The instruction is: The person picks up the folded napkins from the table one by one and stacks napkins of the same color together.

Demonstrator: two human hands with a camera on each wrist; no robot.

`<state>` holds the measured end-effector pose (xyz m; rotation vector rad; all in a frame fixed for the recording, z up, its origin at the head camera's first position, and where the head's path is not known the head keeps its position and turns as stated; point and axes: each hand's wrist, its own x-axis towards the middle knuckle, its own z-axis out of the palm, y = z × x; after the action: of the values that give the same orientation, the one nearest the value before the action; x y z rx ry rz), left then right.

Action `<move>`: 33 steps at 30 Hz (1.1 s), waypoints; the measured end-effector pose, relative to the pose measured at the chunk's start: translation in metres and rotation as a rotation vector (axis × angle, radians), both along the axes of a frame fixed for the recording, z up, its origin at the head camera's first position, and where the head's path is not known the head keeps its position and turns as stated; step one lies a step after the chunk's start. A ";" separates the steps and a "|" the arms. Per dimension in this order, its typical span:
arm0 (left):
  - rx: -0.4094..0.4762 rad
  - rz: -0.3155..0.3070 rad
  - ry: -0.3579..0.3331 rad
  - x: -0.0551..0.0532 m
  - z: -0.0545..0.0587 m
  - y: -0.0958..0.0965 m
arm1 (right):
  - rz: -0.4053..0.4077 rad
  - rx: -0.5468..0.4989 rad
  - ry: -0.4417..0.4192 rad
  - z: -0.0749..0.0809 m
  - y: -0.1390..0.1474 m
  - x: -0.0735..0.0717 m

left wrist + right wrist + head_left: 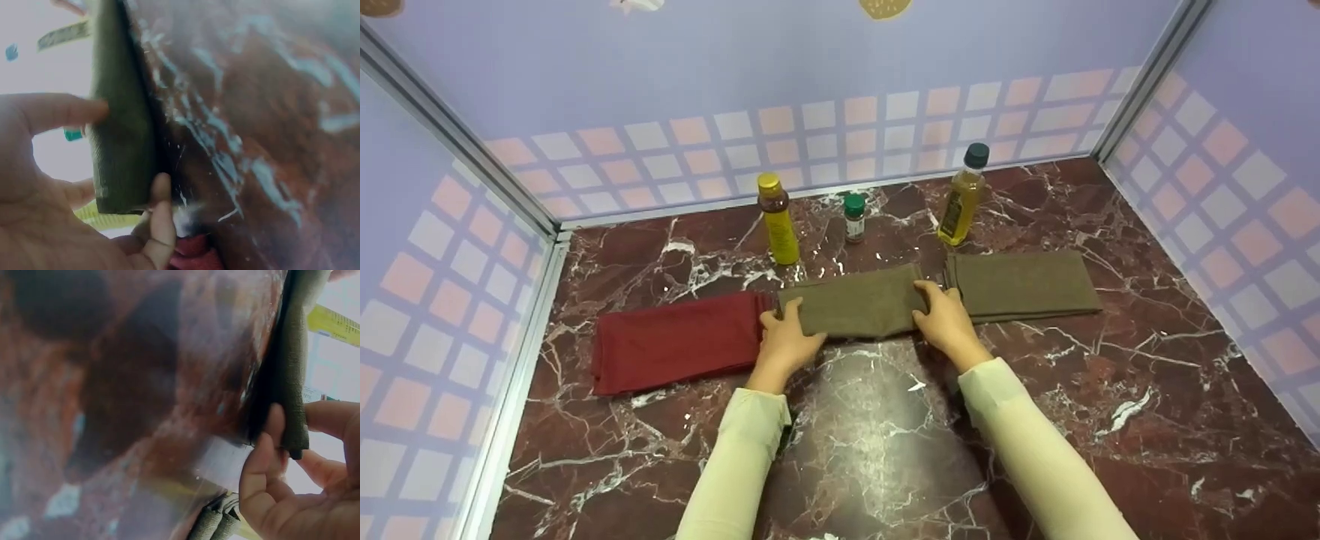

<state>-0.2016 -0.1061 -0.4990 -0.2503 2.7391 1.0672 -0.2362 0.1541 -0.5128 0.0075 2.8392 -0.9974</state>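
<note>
Between the two hands is a folded olive-green cloth, held at its ends. My left hand grips the left end, and in the left wrist view the thumb and fingers lie on opposite sides of the cloth. At the right end, my right hand pinches the cloth the same way. A folded dark red cloth lies just left of the left hand. Another folded olive-green cloth lies on the table beyond the right hand.
Behind the cloths stand a yellow-capped bottle, a small green-capped jar and a dark-capped bottle of yellow liquid. The dark red marbled table is bounded by patterned panels at the back and both sides.
</note>
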 end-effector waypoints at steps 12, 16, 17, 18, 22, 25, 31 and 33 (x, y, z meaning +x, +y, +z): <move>-0.008 -0.013 0.103 -0.002 0.001 -0.006 | -0.021 -0.108 0.061 0.000 0.005 0.003; -0.078 0.013 0.155 -0.002 0.002 0.002 | -0.066 -0.116 0.117 0.002 0.005 0.003; -0.084 0.016 0.172 -0.002 0.002 0.005 | -0.081 -0.115 0.143 0.003 0.005 0.002; -0.090 0.016 0.192 -0.003 0.003 0.007 | -0.095 -0.115 0.173 0.004 0.007 0.002; -0.102 0.020 0.282 -0.004 0.006 0.019 | -0.138 -0.107 0.302 0.007 0.016 0.000; -0.107 0.008 0.352 -0.005 0.005 0.031 | -0.165 -0.097 0.362 0.009 0.028 -0.003; -0.074 -0.074 0.402 -0.010 -0.006 0.062 | -0.215 -0.019 0.406 0.011 0.059 -0.009; -0.061 -0.094 0.415 -0.013 -0.009 0.074 | -0.229 0.010 0.423 0.011 0.068 -0.010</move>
<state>-0.2147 -0.0326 -0.5079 0.1056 3.1106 1.1174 -0.2467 0.2225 -0.5021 0.1427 3.2872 -1.1477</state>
